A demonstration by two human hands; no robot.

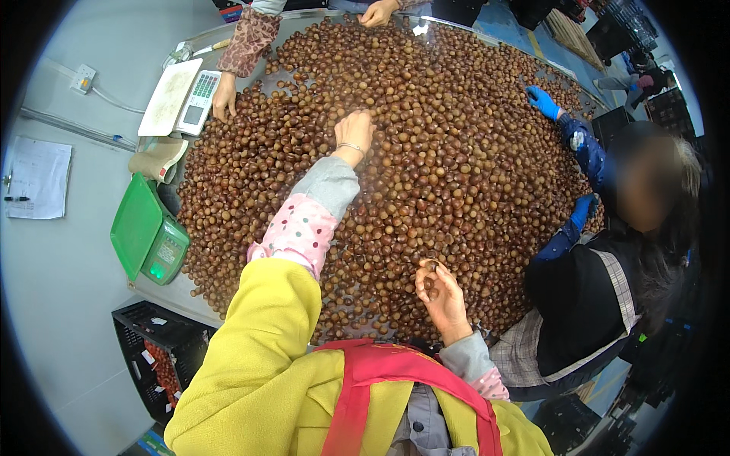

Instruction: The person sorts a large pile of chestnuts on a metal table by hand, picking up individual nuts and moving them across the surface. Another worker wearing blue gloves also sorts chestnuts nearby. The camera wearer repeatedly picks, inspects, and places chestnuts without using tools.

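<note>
Brown, glossy chestnuts (426,182) cover most of a wide metal table in front of me. My left hand (355,131) is stretched out over the middle of the heap, its fingers curled down toward the nuts; whatever they pinch is hidden. Close to my body, at the near side of the heap, my right hand (442,300) is turned palm up. A few chestnuts (432,287) lie in its curled fingers.
A white scale (179,99) and a green scale (156,235) stand along the left edge. Across the table are another person's hands (225,96). At right, a person in blue gloves (543,102) reaches into the heap. A black crate (156,327) sits lower left.
</note>
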